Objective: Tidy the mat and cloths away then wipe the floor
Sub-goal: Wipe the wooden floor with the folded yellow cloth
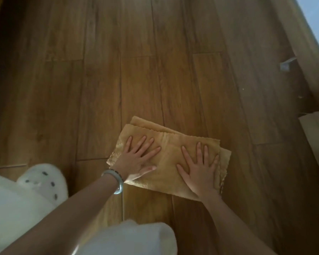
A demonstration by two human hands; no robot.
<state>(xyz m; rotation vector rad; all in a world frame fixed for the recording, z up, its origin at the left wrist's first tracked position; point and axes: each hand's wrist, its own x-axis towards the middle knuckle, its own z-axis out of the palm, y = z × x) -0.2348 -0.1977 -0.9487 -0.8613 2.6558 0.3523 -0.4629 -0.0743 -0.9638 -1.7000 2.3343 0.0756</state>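
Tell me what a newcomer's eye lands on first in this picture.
The folded yellow cloth lying low and centre on the wooden floor, with the left hand and right hand pressed flat on it, fingers spread. Next, the pale bangle on the left wrist.

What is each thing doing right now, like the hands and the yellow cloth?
left hand: flat, fingers spread, pressing on the cloth
right hand: flat, fingers spread, pressing on the cloth
yellow cloth: folded in layers, lying flat on the floor
bracelet: worn on the left wrist
white shoe: on the floor, left of the cloth
wooden floor: bare around the cloth
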